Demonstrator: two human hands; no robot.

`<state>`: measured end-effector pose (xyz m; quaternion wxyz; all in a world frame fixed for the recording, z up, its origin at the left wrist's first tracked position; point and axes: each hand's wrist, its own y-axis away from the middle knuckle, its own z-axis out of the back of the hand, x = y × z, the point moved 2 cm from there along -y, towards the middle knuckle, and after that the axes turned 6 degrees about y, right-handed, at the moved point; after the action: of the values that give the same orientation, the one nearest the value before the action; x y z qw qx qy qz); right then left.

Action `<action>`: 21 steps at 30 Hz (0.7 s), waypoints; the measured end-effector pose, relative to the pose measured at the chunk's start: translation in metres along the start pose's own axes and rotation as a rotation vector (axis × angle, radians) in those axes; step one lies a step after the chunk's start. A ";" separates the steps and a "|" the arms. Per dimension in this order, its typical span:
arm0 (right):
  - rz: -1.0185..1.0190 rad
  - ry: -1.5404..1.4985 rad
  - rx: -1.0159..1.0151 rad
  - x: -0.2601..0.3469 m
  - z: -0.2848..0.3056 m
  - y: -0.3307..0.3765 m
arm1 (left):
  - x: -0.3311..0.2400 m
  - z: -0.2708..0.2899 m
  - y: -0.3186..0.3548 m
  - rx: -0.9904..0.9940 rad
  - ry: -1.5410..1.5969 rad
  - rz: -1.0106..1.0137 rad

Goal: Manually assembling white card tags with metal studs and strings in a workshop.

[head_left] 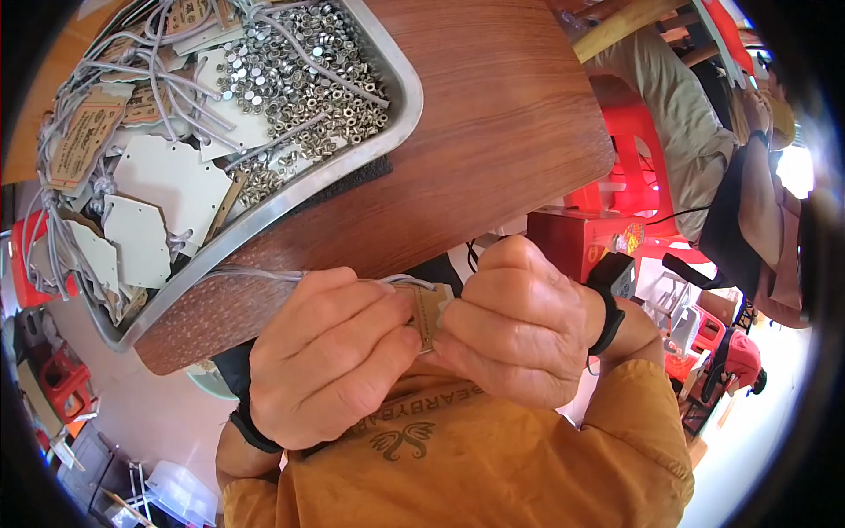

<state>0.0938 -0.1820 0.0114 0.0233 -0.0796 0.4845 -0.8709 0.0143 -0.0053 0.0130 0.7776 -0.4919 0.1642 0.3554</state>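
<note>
Between my two hands is a small brown cardboard tag (431,308) with a grey cord, held just off the table's near edge in front of my chest. My left hand (334,356) is closed on the tag's left side, fingers curled over it. My right hand (519,330) pinches the other side; its fingertips are partly hidden. The grey cord (264,274) trails left from the tag across the tabletop. Whether a small metal part sits in my fingers cannot be made out.
A metal tray (407,110) on the wooden table (493,106) holds many small silver metal fittings (308,75) and a pile of corded tags (172,180). A red box (576,242) and red plastic stool (638,158) stand to the right. Another person (766,185) sits beyond.
</note>
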 end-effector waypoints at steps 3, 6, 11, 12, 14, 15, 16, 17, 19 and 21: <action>0.031 0.022 -0.006 0.001 0.002 0.001 | 0.003 -0.002 -0.002 -0.047 0.102 0.057; 0.046 -0.028 0.064 0.001 0.007 0.000 | 0.002 -0.006 -0.003 -0.055 0.113 0.047; -0.291 -0.207 0.070 -0.007 0.005 0.004 | 0.002 -0.008 -0.004 -0.120 0.206 0.231; -0.288 -0.206 0.070 -0.005 0.006 0.002 | 0.001 -0.007 -0.004 -0.122 0.205 0.229; -0.467 -0.315 0.130 -0.007 0.009 -0.003 | 0.001 -0.006 -0.006 -0.106 0.231 0.301; -0.466 -0.315 0.130 -0.008 0.010 -0.004 | 0.001 -0.007 -0.006 -0.107 0.230 0.300; -0.482 -0.334 0.147 -0.008 0.010 -0.005 | 0.001 -0.007 -0.006 -0.120 0.206 0.286; -0.498 -0.353 0.164 -0.009 0.010 -0.006 | 0.001 -0.008 -0.006 -0.133 0.183 0.272; -0.503 -0.326 0.170 -0.008 0.010 -0.004 | -0.002 -0.010 -0.004 -0.145 0.146 0.328; -0.507 -0.299 0.176 -0.007 0.008 -0.002 | -0.002 -0.009 -0.004 -0.157 0.109 0.384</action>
<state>0.1020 -0.1870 0.0167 -0.1170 -0.3232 0.3630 -0.8661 0.0163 -0.0152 0.0122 0.6447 -0.5293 0.2687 0.4817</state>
